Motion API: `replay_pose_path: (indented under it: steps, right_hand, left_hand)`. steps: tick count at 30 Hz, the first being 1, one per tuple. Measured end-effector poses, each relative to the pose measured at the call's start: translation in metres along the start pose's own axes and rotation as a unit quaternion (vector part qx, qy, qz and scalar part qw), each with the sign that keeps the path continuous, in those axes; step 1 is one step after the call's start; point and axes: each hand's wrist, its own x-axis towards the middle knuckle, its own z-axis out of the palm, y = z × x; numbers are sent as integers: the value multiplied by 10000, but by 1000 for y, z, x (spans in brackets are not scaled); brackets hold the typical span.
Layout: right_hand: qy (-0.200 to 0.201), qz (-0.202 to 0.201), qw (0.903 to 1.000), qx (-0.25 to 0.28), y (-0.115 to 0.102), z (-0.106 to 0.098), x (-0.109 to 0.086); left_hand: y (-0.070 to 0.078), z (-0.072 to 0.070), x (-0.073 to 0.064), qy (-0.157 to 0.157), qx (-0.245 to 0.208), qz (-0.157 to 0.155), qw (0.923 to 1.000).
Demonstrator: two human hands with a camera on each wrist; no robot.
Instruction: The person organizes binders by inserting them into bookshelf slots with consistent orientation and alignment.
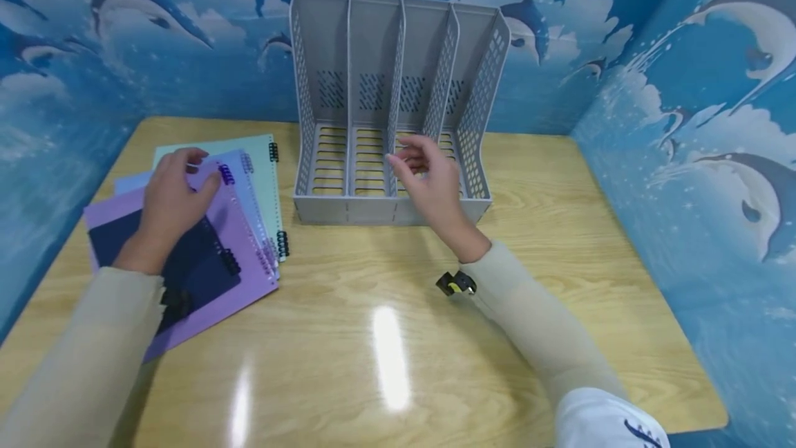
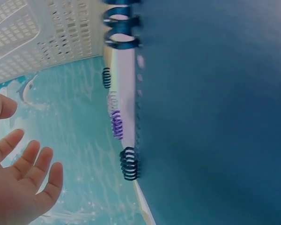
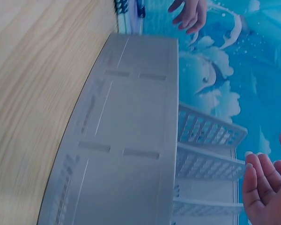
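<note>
My left hand (image 1: 173, 192) hovers above a stack of spiral notebooks, its fingers loosely bent and nothing held. Topmost is a small dark navy notebook (image 1: 202, 265), lying on a larger purple notebook (image 1: 258, 287). Beneath them a blue notebook (image 1: 246, 193) and a mint-green notebook (image 1: 267, 189) stick out. In the left wrist view, that hand (image 2: 25, 183) is apart from the navy cover. Over the right-hand slots of a grey four-slot file rack (image 1: 373, 211) is my right hand (image 1: 430, 175), fingers relaxed and holding nothing. The right wrist view shows its fingers (image 3: 258, 185) bare.
The rack stands upright at the back of the wooden table (image 1: 323, 337), against a dolphin-patterned blue backdrop (image 1: 205, 88). A black strap piece (image 1: 457, 283) sits at the right wrist. The notebooks lie left of the rack, with their spiral bindings towards it.
</note>
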Motion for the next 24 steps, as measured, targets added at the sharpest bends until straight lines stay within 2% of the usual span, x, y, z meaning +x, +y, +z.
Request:
replay_pose_path:
  steps: [5,9,14,16,24]
  right_hand:
    - [-193,114,9987,463,-13,13,-1]
    - [-340,370,9957,778,-23,22,-1]
    - [-734,956,9832,1371,-31,33,-2]
    - [-916,1094,9771,1576,-33,38,-3]
    - [-1569,1520,9607,1710,-40,57,-5]
  left_hand:
    - [-1,-5,2,-109,-46,-134,9998]
    - [-3,-14,5,-397,-172,-443,9981]
    - [-7,-25,11,-860,-322,-1057,9901]
    - [-10,-29,12,-989,-365,-1210,9870]
    - [-24,-39,6,-1160,-502,-1271,9838]
